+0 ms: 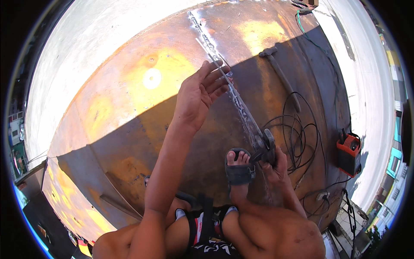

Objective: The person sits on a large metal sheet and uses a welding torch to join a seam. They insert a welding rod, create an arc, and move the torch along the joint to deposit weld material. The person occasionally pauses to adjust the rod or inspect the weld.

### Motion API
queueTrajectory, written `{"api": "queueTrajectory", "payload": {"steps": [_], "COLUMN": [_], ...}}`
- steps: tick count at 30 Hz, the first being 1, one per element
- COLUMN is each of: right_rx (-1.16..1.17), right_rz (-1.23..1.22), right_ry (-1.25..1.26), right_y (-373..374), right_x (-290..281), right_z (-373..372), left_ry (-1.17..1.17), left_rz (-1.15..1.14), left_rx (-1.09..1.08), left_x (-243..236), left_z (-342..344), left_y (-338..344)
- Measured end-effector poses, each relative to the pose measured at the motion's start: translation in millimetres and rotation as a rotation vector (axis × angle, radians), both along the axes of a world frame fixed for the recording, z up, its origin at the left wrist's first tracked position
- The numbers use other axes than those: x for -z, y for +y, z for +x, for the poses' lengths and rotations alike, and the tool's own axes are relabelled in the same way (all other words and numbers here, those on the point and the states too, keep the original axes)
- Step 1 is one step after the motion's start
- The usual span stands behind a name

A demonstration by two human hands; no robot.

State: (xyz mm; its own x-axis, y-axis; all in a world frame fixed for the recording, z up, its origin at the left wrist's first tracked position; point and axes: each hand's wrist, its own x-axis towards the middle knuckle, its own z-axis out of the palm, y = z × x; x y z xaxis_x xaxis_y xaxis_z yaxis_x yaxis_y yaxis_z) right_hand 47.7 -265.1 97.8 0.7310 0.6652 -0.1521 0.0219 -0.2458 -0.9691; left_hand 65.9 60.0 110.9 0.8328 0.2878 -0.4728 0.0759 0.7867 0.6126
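My right hand (277, 168) is closed round a dark welding electrode holder (268, 146) beside my sandalled foot. From its jaws a long, thin welding rod (245, 108) slants up and away over a rough weld seam (239, 103) on the rusty curved steel plate (168, 129). Farther out, my left hand (199, 93) is held palm up, its fingers apart and slightly bent. The rod crosses in front of its fingertips, with the thumb standing clear of it; whether the fingers touch the rod cannot be made out.
A hammer (281, 77) lies right of the seam. Black cable (297, 138) is coiled near it. An orange and black welding machine (349, 153) stands at the right edge, close to a hanging chain (350, 216). Metal strips (118, 205) lie at the lower left.
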Motion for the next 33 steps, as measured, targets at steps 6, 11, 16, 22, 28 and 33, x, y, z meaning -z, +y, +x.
{"api": "queueTrajectory", "payload": {"steps": [6,11,16,22,28,33], "right_rx": [-0.066,-0.003,0.084,0.138,0.136,0.150], "right_rz": [0.002,0.008,-0.116,-0.256,-0.310,-0.324], "right_ry": [-0.178,-0.066,-0.406,-0.314,-0.267,-0.244], "right_y": [36,39,54,53,53,51], "right_x": [-5,-17,-27,-33,-39,-33], "right_z": [5,4,5,3,5,5], "left_ry": [0.082,0.003,-0.054,-0.033,-0.007,0.062], "left_rz": [0.132,0.042,0.028,0.053,0.087,0.217], "left_rx": [-0.049,-0.012,0.027,0.021,0.022,0.098], "left_x": [-1,19,25,26,26,31], "left_z": [-15,-21,-21,-21,-23,-19], "left_y": [41,56,53,51,52,55]}}
